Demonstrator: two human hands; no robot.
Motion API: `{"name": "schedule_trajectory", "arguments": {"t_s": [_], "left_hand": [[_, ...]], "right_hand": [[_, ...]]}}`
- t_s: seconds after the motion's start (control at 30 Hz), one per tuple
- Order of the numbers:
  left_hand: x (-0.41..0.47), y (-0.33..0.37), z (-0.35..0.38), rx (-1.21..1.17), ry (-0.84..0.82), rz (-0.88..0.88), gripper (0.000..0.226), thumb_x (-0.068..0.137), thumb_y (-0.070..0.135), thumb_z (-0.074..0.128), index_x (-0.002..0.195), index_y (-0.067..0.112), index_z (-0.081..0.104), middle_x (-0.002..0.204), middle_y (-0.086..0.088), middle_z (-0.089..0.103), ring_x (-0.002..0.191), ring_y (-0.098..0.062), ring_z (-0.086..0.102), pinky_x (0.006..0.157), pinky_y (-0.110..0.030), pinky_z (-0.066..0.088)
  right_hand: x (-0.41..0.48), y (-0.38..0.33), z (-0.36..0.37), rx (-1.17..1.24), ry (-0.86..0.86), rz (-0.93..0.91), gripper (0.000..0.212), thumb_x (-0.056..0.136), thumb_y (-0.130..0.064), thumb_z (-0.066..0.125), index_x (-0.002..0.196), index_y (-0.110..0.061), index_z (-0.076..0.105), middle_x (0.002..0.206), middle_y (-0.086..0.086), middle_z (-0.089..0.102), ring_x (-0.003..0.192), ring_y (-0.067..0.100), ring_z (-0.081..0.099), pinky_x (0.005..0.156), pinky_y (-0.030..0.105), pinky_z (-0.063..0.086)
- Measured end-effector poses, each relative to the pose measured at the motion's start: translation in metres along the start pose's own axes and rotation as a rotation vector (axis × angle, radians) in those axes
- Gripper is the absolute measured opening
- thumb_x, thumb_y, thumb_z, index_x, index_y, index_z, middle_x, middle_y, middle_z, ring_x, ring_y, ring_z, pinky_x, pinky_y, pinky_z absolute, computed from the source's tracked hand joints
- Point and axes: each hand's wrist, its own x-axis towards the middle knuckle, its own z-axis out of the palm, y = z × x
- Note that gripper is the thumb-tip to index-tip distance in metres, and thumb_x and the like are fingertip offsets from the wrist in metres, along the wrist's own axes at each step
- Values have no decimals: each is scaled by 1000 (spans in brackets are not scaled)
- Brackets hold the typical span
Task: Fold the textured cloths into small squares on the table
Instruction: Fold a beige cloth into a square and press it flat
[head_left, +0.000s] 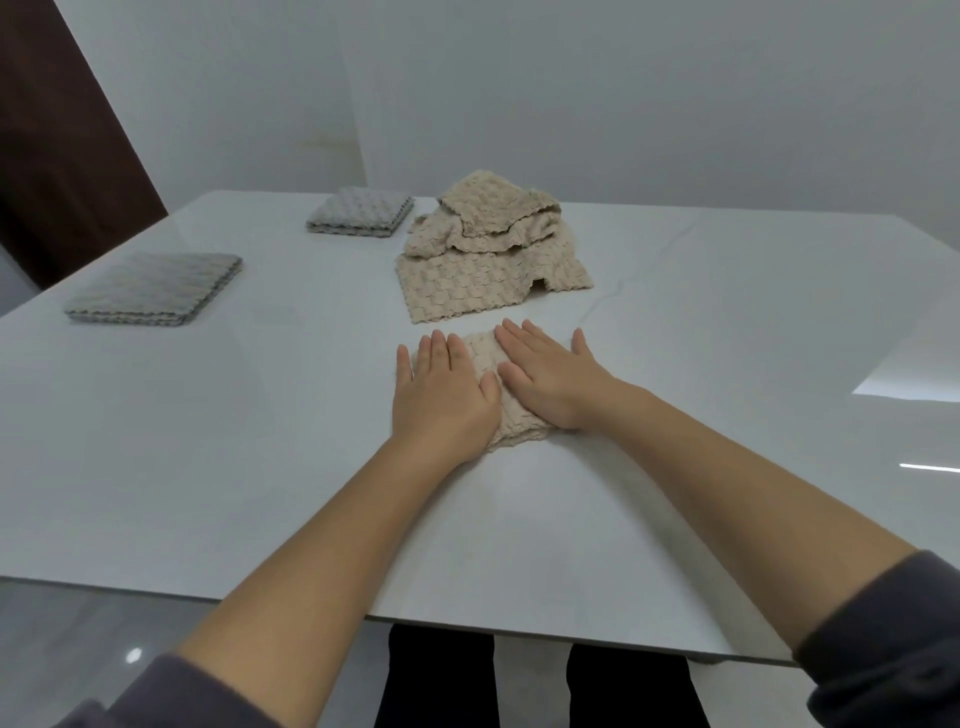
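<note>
Pressing down on a small folded tan cloth (483, 351) with both hands, out on the white table (260, 441). Having lots of bare table to the left of the left hand (441, 395), to the right of the right hand (550, 379), and back under both arms to the near edge. Laying the left hand flat on the cloth's left part, fingers straight and close together. Laying the right hand flat on the right part, fingers straight and pointing a bit to the left, thumb spread out to the side. Gripping nothing with either hand, just pushing flat. Facing a loose pile of tan cloths (488, 249) just past the fingertips, with a little gap between. Facing a folded grey stack (156, 288) well off to the left of the left hand, and another grey stack (361, 210) farther away, just left of the pile
</note>
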Motion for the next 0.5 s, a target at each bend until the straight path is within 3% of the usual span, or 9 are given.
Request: {"name": "schedule_trajectory", "arguments": {"t_s": [0.1, 0.27, 0.37, 0.5], "left_hand": [[-4, -2, -5, -65, 17, 19, 63, 101, 35, 17, 153, 3, 3, 161, -15, -4, 149, -23, -8, 119, -44, -8], [-14, -11, -10, 11, 71, 75, 61, 100, 33, 15, 153, 5, 1, 161, -12, -7, 148, -20, -11, 120, -42, -8], [-18, -13, -6, 41, 13, 73, 63, 101, 36, 14, 153, 5, -3, 161, -10, -11, 148, -18, -13, 120, -43, -8], [-18, -13, -2, 33, -20, 66, 65, 101, 38, 15, 153, 4, -4, 161, -12, -7, 148, -22, -10, 120, -43, -8]], "right_hand": [[1, -2, -14, -24, -62, 8, 56, 104, -42, 12, 156, -21, 3, 163, -6, -3, 149, 12, -5, 117, 56, -10], [-4, -9, -20, -58, 117, -135, 55, 104, -30, 17, 156, -18, 3, 163, -3, -4, 149, 12, -8, 120, 44, -9], [-5, -13, -5, -78, 75, -237, 55, 105, -28, 19, 156, -15, 4, 163, -1, -5, 149, 13, -9, 120, 38, -7], [-3, -9, 4, -91, 52, -242, 55, 105, -32, 18, 156, -14, 4, 163, 0, -5, 149, 13, -9, 121, 36, -7]]}}
